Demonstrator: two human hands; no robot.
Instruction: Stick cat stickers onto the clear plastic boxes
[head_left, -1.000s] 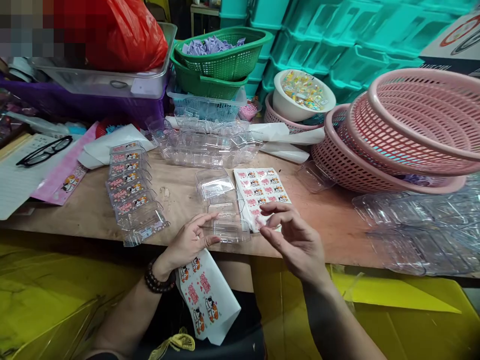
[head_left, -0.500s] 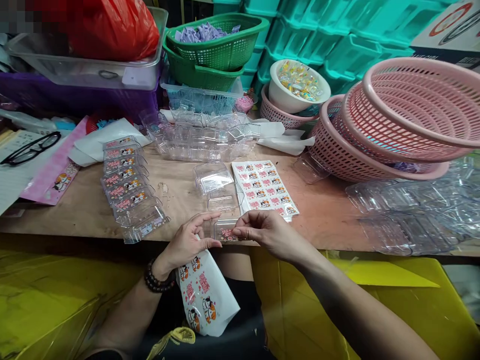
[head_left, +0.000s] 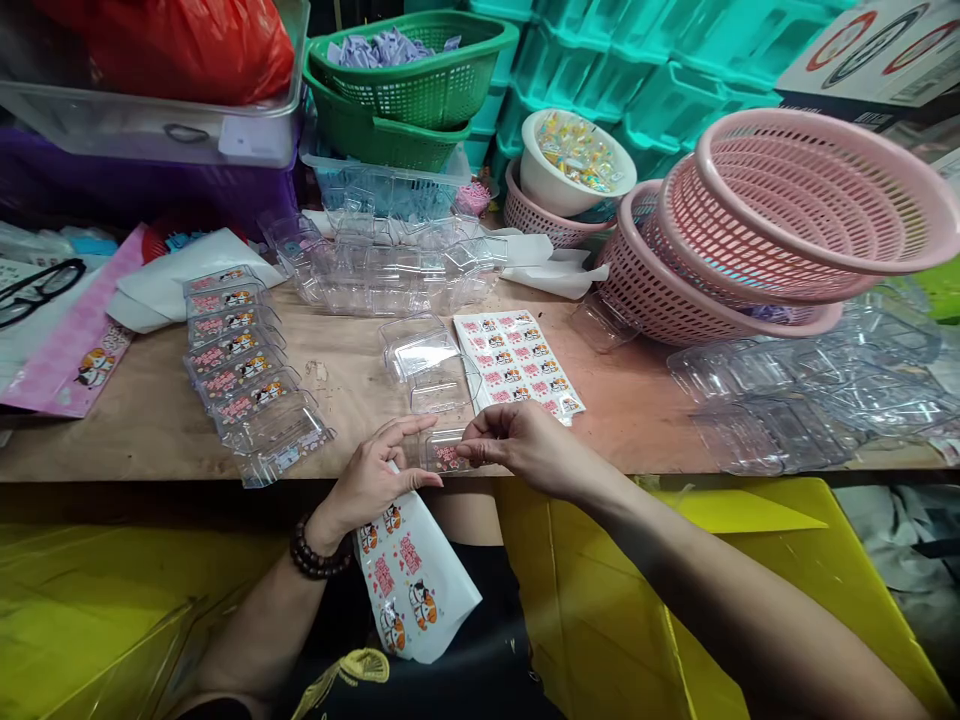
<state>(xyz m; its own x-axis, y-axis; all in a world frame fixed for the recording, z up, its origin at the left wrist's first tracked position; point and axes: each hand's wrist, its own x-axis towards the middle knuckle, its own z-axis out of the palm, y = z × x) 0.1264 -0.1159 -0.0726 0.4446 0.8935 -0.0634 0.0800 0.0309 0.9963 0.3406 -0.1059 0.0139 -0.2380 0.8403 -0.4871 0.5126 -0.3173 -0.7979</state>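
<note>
At the table's front edge, my left hand (head_left: pixel 375 475) steadies a small clear plastic box (head_left: pixel 431 440) between thumb and fingers. A white sticker sheet (head_left: pixel 420 580) with cartoon cats and red lettering is also held in that hand, hanging below it over my lap. My right hand (head_left: pixel 517 445) pinches a clear sticker (head_left: pixel 448 456) with red lettering against the box's front; its right part is hidden by my fingers. Just beyond lie two clear boxes (head_left: pixel 424 350) and a second sticker sheet (head_left: pixel 517 365). To the left, several stickered boxes (head_left: pixel 236 350) stand in an overlapping row.
Clear plastic boxes (head_left: pixel 390 275) are heaped at the back, with more clear boxes (head_left: pixel 787 400) at right. Pink baskets (head_left: pixel 795 190), a white bowl (head_left: pixel 536 165) of wrapped pieces and green baskets (head_left: pixel 390 140) stand behind. Black-framed glasses (head_left: pixel 37 290) lie at far left.
The camera view has shifted slightly, so the table's things appear further left. Both hands keep nearly the same pose at the box, the right still pinching the sticker there.
</note>
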